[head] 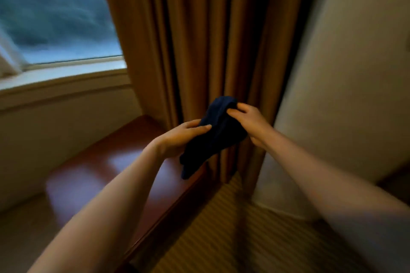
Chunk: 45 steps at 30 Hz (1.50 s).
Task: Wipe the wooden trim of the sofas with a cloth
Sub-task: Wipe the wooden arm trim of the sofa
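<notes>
So right now you've got the dark blue cloth up in the air between both hands, nothing touching wood yet. Your left hand pinches its lower left edge with thumb on top, and your right hand is curled round the upper end, so both grips are clamped on the cloth. Its long axis runs diagonally, high at your right hand and trailing down to a loose corner below your left.

The reddish polished wooden ledge sits below and to the left of the cloth, stretching toward the brown curtain under the window. Can't say from here if it's sofa trim, the picture's blurry. Your left hand is nearer to it, so my guess is you'll bunch the cloth and drop down-left to start wiping.
</notes>
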{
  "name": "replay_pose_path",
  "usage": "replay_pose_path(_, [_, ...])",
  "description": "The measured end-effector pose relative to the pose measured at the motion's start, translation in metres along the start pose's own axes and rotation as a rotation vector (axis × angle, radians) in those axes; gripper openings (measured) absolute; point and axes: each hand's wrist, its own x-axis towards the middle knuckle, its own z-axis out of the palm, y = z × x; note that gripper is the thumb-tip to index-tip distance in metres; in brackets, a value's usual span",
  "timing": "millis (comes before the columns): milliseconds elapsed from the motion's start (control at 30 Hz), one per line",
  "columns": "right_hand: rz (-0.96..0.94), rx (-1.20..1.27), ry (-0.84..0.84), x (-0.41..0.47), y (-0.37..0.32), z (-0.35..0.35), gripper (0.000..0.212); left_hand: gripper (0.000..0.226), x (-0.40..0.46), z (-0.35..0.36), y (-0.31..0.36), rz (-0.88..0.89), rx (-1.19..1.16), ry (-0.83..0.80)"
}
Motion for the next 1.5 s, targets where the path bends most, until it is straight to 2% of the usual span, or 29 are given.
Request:
replay_pose_path(100, [0.045, -0.076, 0.148, -0.023, 0.014, -0.059, 0.026, 0.034, 0.049, 0.040, 0.010, -0.034, 0.161, -0.178])
replay_pose_path(200, [0.146, -0.055, 0.218, -0.061, 0.031, -0.121, 0.035, 0.029, 0.083, 0.098, 0.023, 0.004, 0.198, -0.253])
replay_pose_path(300, [0.302, -0.046, 0.300, -0.105, 0.051, -0.182, 0.064, 0.026, 0.106, 0.166, 0.035, 0.068, 0.254, -0.319])
replay_pose_path(333, [0.339, -0.076, 0.352, -0.121, 0.056, -0.201, 0.067, 0.025, 0.112, 0.191, 0.038, 0.082, 0.270, -0.361])
replay_pose_path(533, [0.451, -0.320, 0.721, -0.225, 0.081, -0.317, 0.018, 0.023, 0.122, 0.348, 0.052, 0.143, 0.441, -0.655])
replay_pose_path(600, [0.515, -0.353, 0.832, -0.260, 0.088, -0.359, 0.023, 0.032, 0.124, 0.406, 0.056, 0.182, 0.526, -0.680])
replay_pose_path(633, [0.554, -0.357, 0.870, -0.278, 0.091, -0.380, 0.031, 0.043, 0.124, 0.436, 0.057, 0.213, 0.578, -0.675])
replay_pose_path(700, [0.624, -0.335, 0.919, -0.308, 0.093, -0.420, 0.031, 0.068, 0.121, 0.494, 0.061, 0.323, 0.701, -0.711])
replay_pose_path(767, [0.560, -0.237, 0.974, -0.331, 0.096, -0.454, 0.023, 0.082, 0.118, 0.549, 0.061, 0.440, 0.861, -0.794])
replay_pose_path(800, [0.513, -0.194, 1.006, -0.341, 0.097, -0.467, 0.020, 0.078, 0.119, 0.574, 0.061, 0.503, 0.945, -0.806])
replay_pose_path(867, [0.439, -0.127, 1.056, -0.362, 0.097, -0.488, 0.019, 0.056, 0.124, 0.618, 0.061, 0.611, 1.035, -0.766])
replay_pose_path(933, [0.339, -0.057, 1.131, -0.382, 0.096, -0.508, 0.023, 0.038, 0.129, 0.655, 0.063, 0.592, 0.973, -0.805])
replay_pose_path(1000, [0.242, 0.021, 1.199, -0.403, 0.095, -0.527, 0.023, 0.032, 0.134, 0.683, 0.064, 0.512, 0.898, -0.929])
replay_pose_path(1033, [0.214, 0.027, 1.190, -0.412, 0.096, -0.535, 0.022, 0.031, 0.136, 0.694, 0.065, 0.500, 0.884, -0.986])
replay_pose_path(1100, [0.227, -0.058, 1.074, -0.426, 0.100, -0.551, 0.036, 0.033, 0.142, 0.715, 0.064, 0.514, 0.878, -1.074])
replay_pose_path(1233, [0.538, -0.255, 0.640, -0.441, 0.114, -0.592, 0.070, 0.055, 0.168, 0.751, 0.060, 0.535, 0.975, -1.259])
replay_pose_path(1300, [0.683, -0.370, 0.503, -0.443, 0.123, -0.613, 0.060, 0.054, 0.188, 0.773, 0.057, 0.575, 1.070, -1.374])
replay_pose_path(1367, [0.725, -0.534, 0.567, -0.443, 0.133, -0.635, 0.041, 0.041, 0.207, 0.798, 0.057, 0.639, 1.156, -1.437])
replay_pose_path(1500, [0.669, -0.514, 0.877, -0.438, 0.157, -0.689, 0.029, 0.027, 0.247, 0.858, 0.065, 0.758, 1.283, -1.425])
